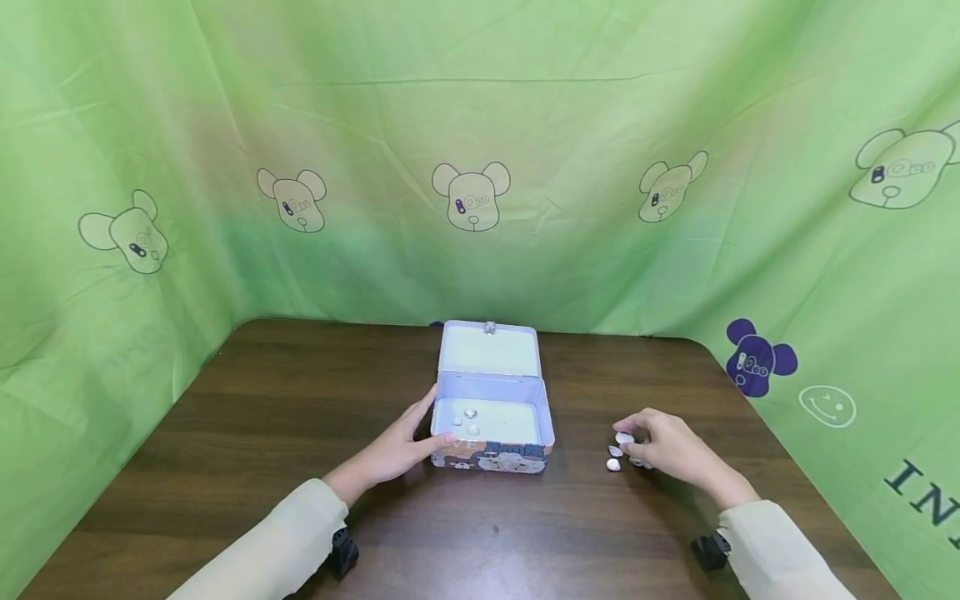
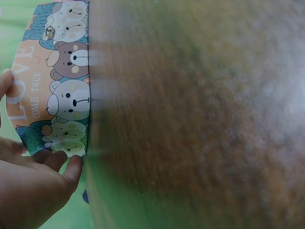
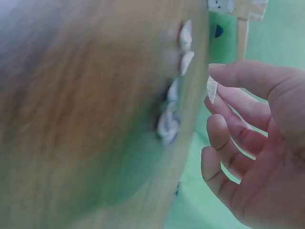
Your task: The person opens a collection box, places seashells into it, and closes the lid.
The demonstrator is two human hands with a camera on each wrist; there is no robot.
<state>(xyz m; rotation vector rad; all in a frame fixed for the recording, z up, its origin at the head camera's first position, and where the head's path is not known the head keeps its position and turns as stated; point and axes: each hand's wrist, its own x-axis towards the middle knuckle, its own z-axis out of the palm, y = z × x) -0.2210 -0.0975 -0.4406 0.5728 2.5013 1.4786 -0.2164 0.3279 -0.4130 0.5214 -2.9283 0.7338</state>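
A hinged metal lunch-box tin [image 1: 491, 459] stands with its lid [image 1: 490, 348] raised at the back; bears and lettering decorate its outside [image 2: 71, 102]. My left hand [image 1: 393, 450] holds the tin at its left front corner, the thumb over the front rim and the fingers along the left side. Several small pale seashells [image 1: 470, 413] lie inside. To the right of the tin, my right hand [image 1: 671, 450] pinches a white ribbed seashell [image 3: 212, 89] between thumb and fingertips, just above the table. Under and beside that hand lie several more seashells [image 1: 613, 465].
The dark wooden table [image 1: 300, 392] carries the tin near its middle. Behind it and along both sides hangs a green curtain [image 1: 390, 275] printed with bear heads. Black wrist cameras [image 1: 343, 552] sit at both cuffs.
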